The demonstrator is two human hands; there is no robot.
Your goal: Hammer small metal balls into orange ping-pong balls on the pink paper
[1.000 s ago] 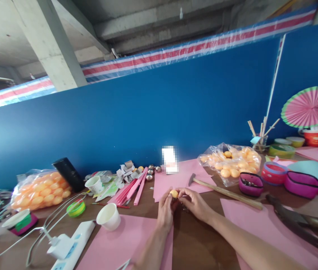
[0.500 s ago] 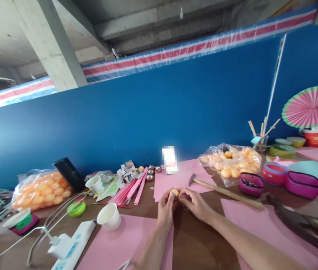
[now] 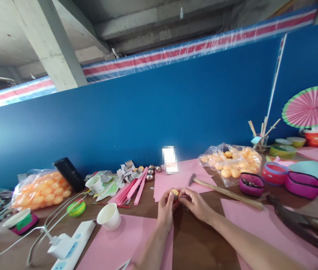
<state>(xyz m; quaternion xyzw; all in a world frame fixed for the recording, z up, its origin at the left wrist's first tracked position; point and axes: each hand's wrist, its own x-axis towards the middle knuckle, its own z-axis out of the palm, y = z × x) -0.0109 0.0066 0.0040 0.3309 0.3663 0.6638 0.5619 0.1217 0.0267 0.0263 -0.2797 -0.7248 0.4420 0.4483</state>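
Note:
Between the fingers of my left hand [image 3: 165,207] is a small orange ball [image 3: 175,193], like a ping-pong ball, with dark marks or bits on its lower side. My right hand [image 3: 195,203] has thumb and fingers pinched together against the ball's right side; what they hold, if anything, is too small to name. Some small dark bits lie under the right fingers, partly hidden. Just beyond the hands lies a sheet of pink paper [image 3: 163,187], and a hammer [image 3: 226,192] with a wooden handle rests to the right.
Bags of orange balls stand at left [image 3: 45,190] and right [image 3: 233,165]. A white paper cup [image 3: 108,216] and a power strip [image 3: 76,243] are on the left. A purple container [image 3: 251,189] with small metal pieces and large dark-bladed shears [image 3: 294,221] are on the right.
The ball seems turned very slightly in the fingers. Both hands stay in the same place, and nothing else has visibly moved.

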